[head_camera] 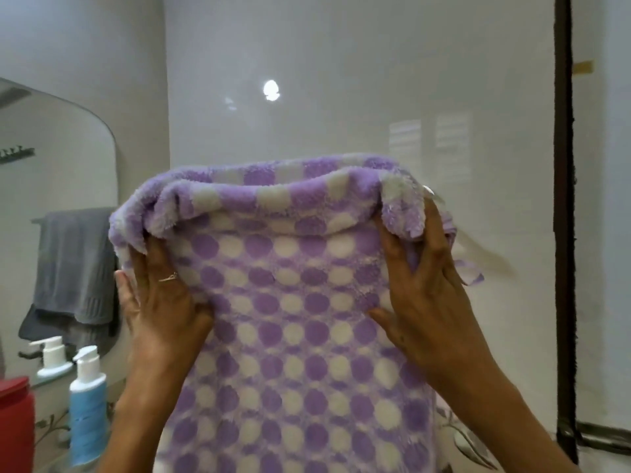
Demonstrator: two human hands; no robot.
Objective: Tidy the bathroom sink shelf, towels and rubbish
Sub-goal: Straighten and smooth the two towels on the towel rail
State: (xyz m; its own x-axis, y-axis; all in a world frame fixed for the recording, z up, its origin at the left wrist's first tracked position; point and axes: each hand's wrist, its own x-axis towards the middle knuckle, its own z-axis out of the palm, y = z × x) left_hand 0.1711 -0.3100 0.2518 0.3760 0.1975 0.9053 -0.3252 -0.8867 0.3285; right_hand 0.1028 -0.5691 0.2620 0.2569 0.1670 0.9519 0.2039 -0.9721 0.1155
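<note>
A fluffy purple towel with white dots [290, 302] hangs in front of me, its top edge bunched and folded over at chest height. My left hand [160, 302], a ring on one finger, grips the towel's left side just under the folded edge. On the other side my right hand [423, 295] clutches the right edge, fingers dug into the cloth. What the towel hangs on is hidden behind it.
At left a mirror [61, 158] reflects a grey towel [76, 264] on a rail. Below it stand a blue pump bottle [88, 414], a white pump dispenser [53, 356] and a red container [15, 425]. A frosted glass panel with a dark frame [565, 233] fills the right.
</note>
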